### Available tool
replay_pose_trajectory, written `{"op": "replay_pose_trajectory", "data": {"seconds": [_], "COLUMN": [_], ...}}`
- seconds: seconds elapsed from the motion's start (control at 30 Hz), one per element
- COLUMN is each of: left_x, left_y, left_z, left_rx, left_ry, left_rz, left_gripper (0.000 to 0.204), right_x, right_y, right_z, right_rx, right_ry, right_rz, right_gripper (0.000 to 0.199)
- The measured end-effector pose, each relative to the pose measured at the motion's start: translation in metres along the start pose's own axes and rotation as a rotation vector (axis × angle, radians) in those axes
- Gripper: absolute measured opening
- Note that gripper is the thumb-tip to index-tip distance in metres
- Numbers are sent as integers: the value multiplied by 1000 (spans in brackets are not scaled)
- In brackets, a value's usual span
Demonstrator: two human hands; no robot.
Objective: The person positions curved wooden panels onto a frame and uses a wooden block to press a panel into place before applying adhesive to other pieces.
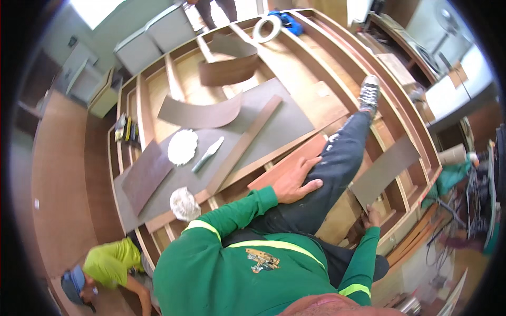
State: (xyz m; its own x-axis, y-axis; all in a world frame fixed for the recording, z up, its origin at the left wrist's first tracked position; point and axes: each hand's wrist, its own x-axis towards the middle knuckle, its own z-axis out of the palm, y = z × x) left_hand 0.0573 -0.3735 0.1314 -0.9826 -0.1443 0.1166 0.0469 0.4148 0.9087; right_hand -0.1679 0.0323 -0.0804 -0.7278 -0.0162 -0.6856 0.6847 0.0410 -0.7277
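My left hand (295, 181) lies flat with fingers apart on my dark trouser leg (337, 163), just above a reddish wooden panel (287, 163). My right hand (371, 216) grips the lower corner of a flat brown laminate sheet (383, 169), which stands tilted over the right side of a large wooden cabinet frame (142, 110) lying on the floor. My leg stretches across the frame, with my grey shoe (369, 92) on a shelf board. Green sleeves with reflective stripes cover both arms.
On a grey board (279, 124) lie a long wooden strip (245, 142), a scraper (208, 154) and a white disc (182, 146). Nearby are a crumpled white rag (184, 203), curved laminate strips (200, 113) and a tape roll (266, 27). A person in a yellow-green shirt (108, 260) crouches lower left.
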Motion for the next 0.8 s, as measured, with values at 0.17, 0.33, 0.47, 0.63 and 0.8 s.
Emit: {"op": "replay_pose_trajectory", "data": {"seconds": [0.17,0.33,0.47,0.63,0.8], "left_x": [3,1,1,-4,-9], "left_y": [12,16,18,11,-3], "left_z": [3,3,1,4,12], "left_rx": [14,38,58,-15,-57], "left_ry": [-10,-21,-14,-27,-25], "left_rz": [-22,-40,-35,-37,-62], "left_gripper": [68,68,68,74,80], "right_x": [-11,-18,-13,7,20], "right_y": [7,6,9,17,18], "right_z": [9,11,3,-23,-40], "right_rx": [37,70,44,95,156], "right_ry": [11,9,50,-78,-44], "right_rz": [-98,-102,-85,6,61], "right_gripper": [18,20,19,27,60]}}
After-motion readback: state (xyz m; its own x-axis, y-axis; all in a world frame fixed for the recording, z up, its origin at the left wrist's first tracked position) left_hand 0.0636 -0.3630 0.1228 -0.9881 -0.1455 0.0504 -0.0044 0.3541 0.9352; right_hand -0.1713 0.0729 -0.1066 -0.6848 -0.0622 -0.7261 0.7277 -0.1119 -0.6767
